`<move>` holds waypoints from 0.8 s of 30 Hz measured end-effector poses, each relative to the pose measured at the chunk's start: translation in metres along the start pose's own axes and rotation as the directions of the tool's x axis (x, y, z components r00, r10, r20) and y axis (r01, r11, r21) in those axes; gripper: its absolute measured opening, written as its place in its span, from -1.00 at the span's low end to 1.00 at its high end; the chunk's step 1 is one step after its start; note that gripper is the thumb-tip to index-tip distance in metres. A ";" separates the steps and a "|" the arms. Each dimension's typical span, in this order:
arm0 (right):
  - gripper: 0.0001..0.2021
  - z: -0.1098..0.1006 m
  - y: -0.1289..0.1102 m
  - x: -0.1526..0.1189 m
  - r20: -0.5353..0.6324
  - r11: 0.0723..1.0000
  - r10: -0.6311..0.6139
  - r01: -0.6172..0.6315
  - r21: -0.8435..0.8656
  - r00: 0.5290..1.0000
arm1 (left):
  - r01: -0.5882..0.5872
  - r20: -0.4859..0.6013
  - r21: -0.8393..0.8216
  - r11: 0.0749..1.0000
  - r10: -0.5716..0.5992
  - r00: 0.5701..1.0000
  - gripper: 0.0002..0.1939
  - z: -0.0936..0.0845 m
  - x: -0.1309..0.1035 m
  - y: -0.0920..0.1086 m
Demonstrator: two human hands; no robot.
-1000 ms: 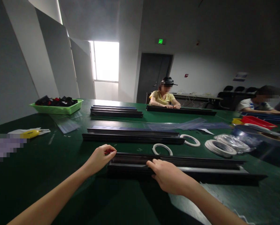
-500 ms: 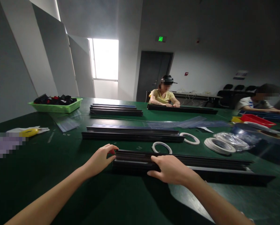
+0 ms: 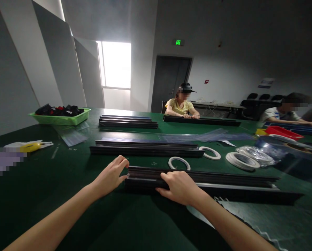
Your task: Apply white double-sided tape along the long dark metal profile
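A long black channel profile (image 3: pixel 239 193) lies crosswise on the green table in front of me. At its left end, the thumb and bent fingers of my left hand (image 3: pixel 111 176) close around the edge; what is between the fingertips is partly hidden. My right hand (image 3: pixel 180 188) grips the profile further right, with fingers over its top and the thumb at the front side. Just behind it lies a white tape roll (image 3: pixel 179 159), touched by neither hand.
More black profiles (image 3: pixel 145 152) lie farther back, beside clear plastic strips (image 3: pixel 192 137). Other tape rolls (image 3: pixel 242 161) and a red tray (image 3: pixel 283 132) are right. A green basket (image 3: pixel 59 120) of black parts and a yellow-handled tool (image 3: pixel 31 147) are left. Two co-workers sit opposite.
My right hand has slid a little left along the profile. My left hand stays at the profile's end. A wavy light edge now shows by my right forearm.
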State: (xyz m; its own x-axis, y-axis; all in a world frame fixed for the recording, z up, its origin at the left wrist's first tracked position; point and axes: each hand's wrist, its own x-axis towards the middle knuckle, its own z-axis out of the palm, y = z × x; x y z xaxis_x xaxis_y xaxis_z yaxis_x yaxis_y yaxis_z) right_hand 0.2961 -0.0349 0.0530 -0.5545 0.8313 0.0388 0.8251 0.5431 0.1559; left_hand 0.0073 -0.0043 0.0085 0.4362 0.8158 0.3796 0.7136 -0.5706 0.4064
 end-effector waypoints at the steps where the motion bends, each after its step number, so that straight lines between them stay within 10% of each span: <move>1: -0.55 0.000 -0.001 0.001 0.010 1.000 0.007 -0.007 -0.005 1.000 | -0.028 0.008 0.049 0.998 0.028 1.000 -0.82 -0.002 0.000 -0.001; 24: -0.50 0.001 -0.006 0.001 0.001 0.996 0.079 -0.079 -0.038 0.997 | -0.330 0.144 0.402 0.854 0.297 0.944 -0.79 -0.010 0.007 0.010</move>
State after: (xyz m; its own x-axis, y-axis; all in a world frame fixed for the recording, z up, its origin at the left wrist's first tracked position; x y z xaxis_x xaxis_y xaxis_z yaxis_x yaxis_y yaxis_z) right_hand 0.2911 -0.0373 0.0515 -0.4875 0.8717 0.0498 0.8616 0.4710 0.1893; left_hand 0.0116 -0.0052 0.0231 0.7026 0.6144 0.3591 0.6859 -0.7190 -0.1120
